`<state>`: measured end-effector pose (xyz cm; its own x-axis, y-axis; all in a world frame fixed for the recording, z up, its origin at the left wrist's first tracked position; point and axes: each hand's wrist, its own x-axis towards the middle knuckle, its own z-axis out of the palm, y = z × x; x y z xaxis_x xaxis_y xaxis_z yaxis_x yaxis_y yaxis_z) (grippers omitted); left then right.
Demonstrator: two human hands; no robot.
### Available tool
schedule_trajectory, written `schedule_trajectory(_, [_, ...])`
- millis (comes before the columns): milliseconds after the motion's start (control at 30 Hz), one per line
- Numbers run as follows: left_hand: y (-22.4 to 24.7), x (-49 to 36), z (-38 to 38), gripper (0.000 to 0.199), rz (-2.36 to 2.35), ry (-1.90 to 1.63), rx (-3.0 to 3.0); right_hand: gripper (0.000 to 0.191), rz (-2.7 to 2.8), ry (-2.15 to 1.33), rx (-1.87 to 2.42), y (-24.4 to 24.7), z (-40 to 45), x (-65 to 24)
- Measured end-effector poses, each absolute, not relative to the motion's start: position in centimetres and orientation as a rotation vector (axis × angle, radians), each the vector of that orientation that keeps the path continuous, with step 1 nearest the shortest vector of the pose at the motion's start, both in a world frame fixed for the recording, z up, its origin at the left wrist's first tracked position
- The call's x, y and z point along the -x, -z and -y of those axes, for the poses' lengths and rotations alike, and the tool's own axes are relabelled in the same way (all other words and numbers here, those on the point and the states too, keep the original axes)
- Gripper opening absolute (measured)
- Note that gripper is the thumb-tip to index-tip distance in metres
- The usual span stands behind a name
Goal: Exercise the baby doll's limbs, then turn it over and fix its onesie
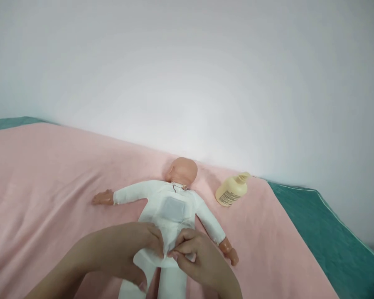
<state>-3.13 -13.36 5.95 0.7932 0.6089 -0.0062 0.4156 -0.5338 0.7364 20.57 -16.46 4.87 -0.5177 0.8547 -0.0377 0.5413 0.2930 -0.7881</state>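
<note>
A baby doll (156, 193) with a white cloth body lies stretched out on a pink sheet, its bald head pointing away from me. A grey rectangular patch shows on its torso. Around its hips is a white diaper (157, 259), drawn up into a small peak between my hands. My right hand (198, 257) pinches the diaper at that peak, thumb against fingers. On the other side, my left hand (134, 249) arches over the doll's hip. Its fingertips touch the diaper, while its thumb stands well apart from them. My hands hide part of the doll's waist and hips.
A pale yellow pump bottle (232, 190) stands right of the doll's head. The pink sheet (56, 187) is wrinkled at the left and lies over a green cover (324, 224). A plain pale wall (187, 74) rises behind.
</note>
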Motion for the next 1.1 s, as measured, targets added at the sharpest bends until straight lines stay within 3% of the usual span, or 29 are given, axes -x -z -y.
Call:
schedule_trajectory(333, [-5.6, 2.6, 12.2, 0.033, -0.702, -0.239, -2.140, 0.021, 2.107, -1.182, 1.269, -4.5, 15.9, -20.3])
schedule_trajectory(533, [-6.1, 2.7, 11.8, 0.025, -0.687, -0.281, -2.176, 0.023, 2.025, -0.995, 1.218, -3.9, 15.3, -20.8])
schedule_trajectory(1100, [-5.6, 2.2, 10.9, 0.017, -0.907, -0.426, -2.111, 0.025, 1.880, -0.877, 1.284, -2.6, 14.5, -20.5])
